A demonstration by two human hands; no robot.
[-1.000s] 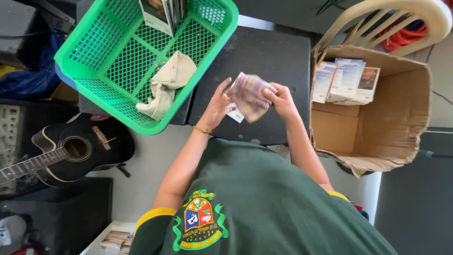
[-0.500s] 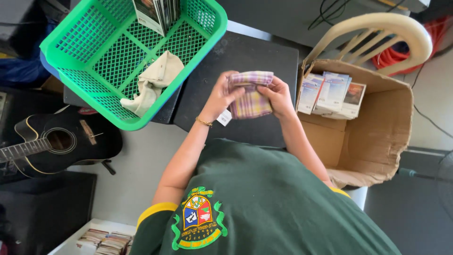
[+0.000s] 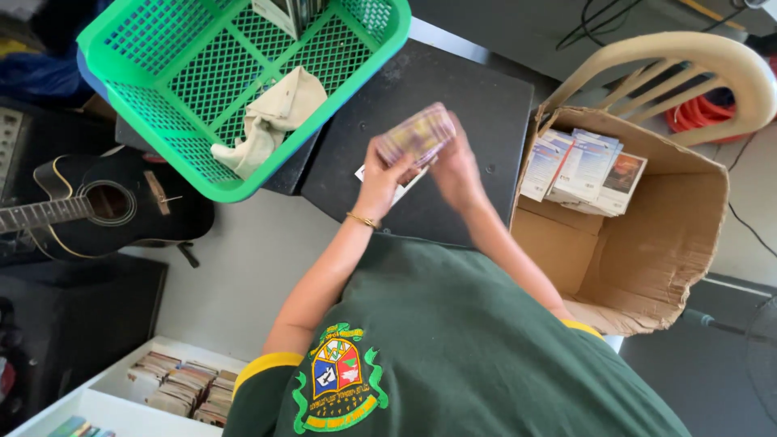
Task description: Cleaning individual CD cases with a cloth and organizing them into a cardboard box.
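- Dark tabletop (image 3: pixel 453 105) lies under my hands, with pale floor showing below its near edge.
- Between both hands I hold a small plaid folded cloth (image 3: pixel 417 133), purple and yellow, raised over the dark surface, with a white tag (image 3: pixel 401 188) hanging under it.
- My left hand (image 3: pixel 380 182) grips it from below with fingers curled; my right hand (image 3: pixel 453 166) closes on its other side. Both are shut on the cloth.
- It looks folded down to a compact bundle, so I judge the folding nearly done; it is not yet set down anywhere.
- Left of it, the green basket (image 3: pixel 154 121) holds one crumpled beige cloth (image 3: pixel 271 121), unfolded as far as I see.
- To the right, the cardboard box (image 3: pixel 647 243) holds a few flat packets (image 3: pixel 579 166) standing at its far wall; no cloth shows in it.
- Farther out lie a black guitar (image 3: pixel 97 206) and a plastic chair (image 3: pixel 672 73).
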